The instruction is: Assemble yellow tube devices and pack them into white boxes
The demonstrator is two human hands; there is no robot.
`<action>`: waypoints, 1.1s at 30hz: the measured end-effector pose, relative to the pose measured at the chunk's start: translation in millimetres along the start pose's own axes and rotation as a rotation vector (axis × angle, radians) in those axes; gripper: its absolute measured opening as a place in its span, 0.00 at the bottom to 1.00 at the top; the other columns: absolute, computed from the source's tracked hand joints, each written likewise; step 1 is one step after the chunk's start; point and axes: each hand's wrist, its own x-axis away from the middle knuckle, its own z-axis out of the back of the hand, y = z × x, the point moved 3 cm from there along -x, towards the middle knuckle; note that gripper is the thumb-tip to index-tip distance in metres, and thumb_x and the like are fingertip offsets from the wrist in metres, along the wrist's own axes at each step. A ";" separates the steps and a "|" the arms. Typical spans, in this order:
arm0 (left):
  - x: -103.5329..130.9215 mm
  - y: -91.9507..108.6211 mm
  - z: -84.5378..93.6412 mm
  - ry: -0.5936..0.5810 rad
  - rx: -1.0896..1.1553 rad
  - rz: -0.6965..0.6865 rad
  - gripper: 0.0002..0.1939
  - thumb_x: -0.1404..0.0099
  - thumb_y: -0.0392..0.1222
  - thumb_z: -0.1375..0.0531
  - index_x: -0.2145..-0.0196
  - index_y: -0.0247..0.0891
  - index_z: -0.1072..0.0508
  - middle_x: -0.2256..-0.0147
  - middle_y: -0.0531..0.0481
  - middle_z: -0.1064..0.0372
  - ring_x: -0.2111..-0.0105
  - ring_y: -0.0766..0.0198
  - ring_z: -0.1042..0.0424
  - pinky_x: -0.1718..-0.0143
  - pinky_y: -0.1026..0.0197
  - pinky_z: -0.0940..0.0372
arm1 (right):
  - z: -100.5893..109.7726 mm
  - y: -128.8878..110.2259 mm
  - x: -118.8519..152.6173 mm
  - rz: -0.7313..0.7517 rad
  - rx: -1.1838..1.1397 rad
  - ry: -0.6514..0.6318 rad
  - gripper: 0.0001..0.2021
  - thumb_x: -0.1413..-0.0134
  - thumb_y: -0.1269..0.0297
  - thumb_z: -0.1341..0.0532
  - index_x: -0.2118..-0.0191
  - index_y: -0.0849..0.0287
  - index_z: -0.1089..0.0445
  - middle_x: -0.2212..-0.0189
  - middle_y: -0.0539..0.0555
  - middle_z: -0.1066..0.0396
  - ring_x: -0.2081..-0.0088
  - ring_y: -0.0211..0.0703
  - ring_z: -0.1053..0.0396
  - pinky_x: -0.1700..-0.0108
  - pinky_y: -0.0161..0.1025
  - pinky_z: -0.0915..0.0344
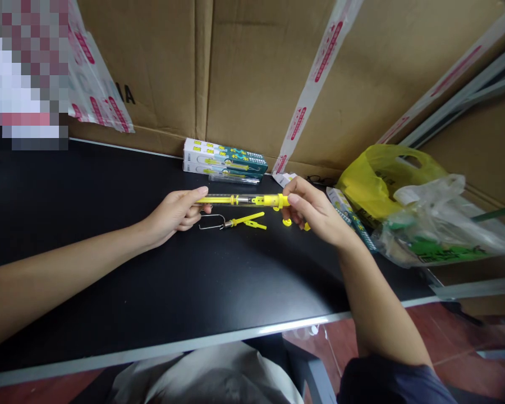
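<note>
- Brown cardboard [261,73], crossed by red-printed tape, is stood up all along the far side, and below it a black tabletop [210,297] is spread wide.
- Over on the right, a yellow plastic bag [362,174] is seen slumped against the cardboard, with a clear plastic bag [441,224] bunched just beside it.
- At the far middle, printed boxes [225,157] are stacked, and an unheld transparent cylinder [234,179] is laid right in front of them.
- Now the hands: the yellow-and-clear tube's left end is gripped by the left hand [183,210], fingers curled under and thumb on top; its yellow right end is pinched between thumb and fingers of the right hand [313,207].
- And the yellow-and-clear tube [244,200] itself, held level above the middle of the tabletop! Trouble could be caused by a hard pull or twist: the collared end might be popped loose and the inner parts spilled. As for looks, it is slim and see-through, with a yellow rod, a ring and a metallic section showing inside, and a yellow collar at the right.
- Beneath it, a yellow rod with a bent wire hook [247,219] is laid out; by a dropped hand it could be knocked away.
- Smallest of all, a yellow cap [287,223] is left near the right hand, easily swept aside by those fingers.
</note>
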 end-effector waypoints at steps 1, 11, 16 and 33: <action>0.0 0.0 0.0 -0.001 0.004 0.002 0.20 0.35 0.51 0.44 0.76 0.32 0.31 0.84 0.62 0.59 0.87 0.77 0.60 0.88 0.70 0.62 | 0.3 -0.5 0.2 0.007 -0.011 -0.010 0.13 0.36 0.51 0.45 0.65 0.56 0.40 0.76 0.47 0.33 0.78 0.34 0.40 0.75 0.33 0.43; -0.6 -0.3 0.5 -0.008 0.017 0.007 0.20 0.34 0.51 0.44 0.76 0.32 0.30 0.84 0.62 0.59 0.86 0.77 0.60 0.87 0.71 0.62 | -5.2 5.2 -1.1 -0.029 0.071 -0.028 0.23 0.32 0.48 0.54 0.73 0.58 0.40 0.79 0.48 0.36 0.80 0.32 0.41 0.76 0.34 0.44; -1.2 -2.4 1.2 -0.007 0.040 0.007 0.21 0.35 0.52 0.43 0.76 0.31 0.30 0.84 0.62 0.58 0.87 0.78 0.60 0.87 0.72 0.62 | -3.2 1.5 -0.4 0.006 -0.013 -0.021 0.14 0.33 0.51 0.49 0.64 0.55 0.41 0.75 0.46 0.34 0.79 0.32 0.41 0.76 0.32 0.44; 0.0 -2.0 1.3 0.015 0.076 -0.009 0.21 0.38 0.53 0.40 0.79 0.32 0.29 0.84 0.61 0.58 0.87 0.79 0.59 0.87 0.71 0.63 | -1.8 2.9 1.1 -0.002 -0.011 -0.044 0.17 0.33 0.48 0.51 0.66 0.56 0.39 0.75 0.47 0.34 0.78 0.34 0.39 0.79 0.32 0.42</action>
